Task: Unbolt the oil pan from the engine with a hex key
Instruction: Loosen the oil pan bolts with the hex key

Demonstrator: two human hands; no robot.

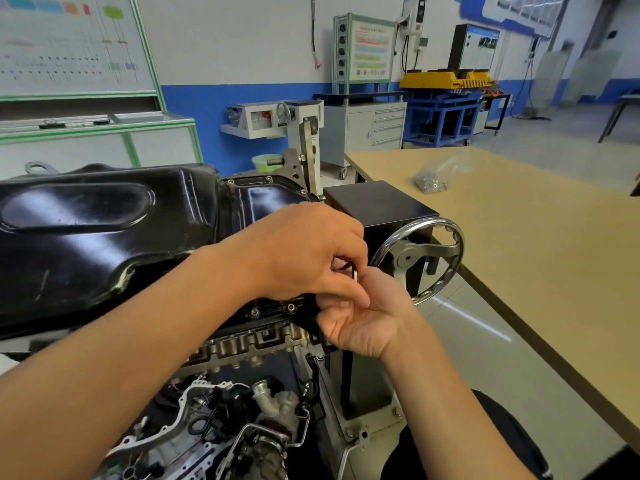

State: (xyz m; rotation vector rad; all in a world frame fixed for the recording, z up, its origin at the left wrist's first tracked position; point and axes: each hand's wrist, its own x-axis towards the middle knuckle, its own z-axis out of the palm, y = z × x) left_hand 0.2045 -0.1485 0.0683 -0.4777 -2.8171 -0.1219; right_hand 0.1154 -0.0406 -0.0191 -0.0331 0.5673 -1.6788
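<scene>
- The oil pan is seen bolted, belly up, on the engine, which is carried on a stand; the near flange of the pan is still lined with bolts.
- The step in hand is judged to be the loosening of a flange bolt at the near right corner of the pan; the pan itself has not yet been freed.
- Both hands are gathered at that corner. The left hand is held over it, knuckles up, its fingers curled down and pinching the hex key, of which only a short bright stretch is shown.
- The right hand is turned palm up just below the left, touching it. Its fingers are bent towards the flange, but the tips are hidden, so it cannot be told whether the key or a bolt is pinched by them.
- The bolt being worked, and the seating of the key in it, are hidden by the hands.
- Next, the key would have to be kept fully seated and square in the socket while it is turned, little room being left between the pan and the handwheel to its right.
- The bolts further along the flange, and those on the far side of the pan, are judged still to be done.
</scene>
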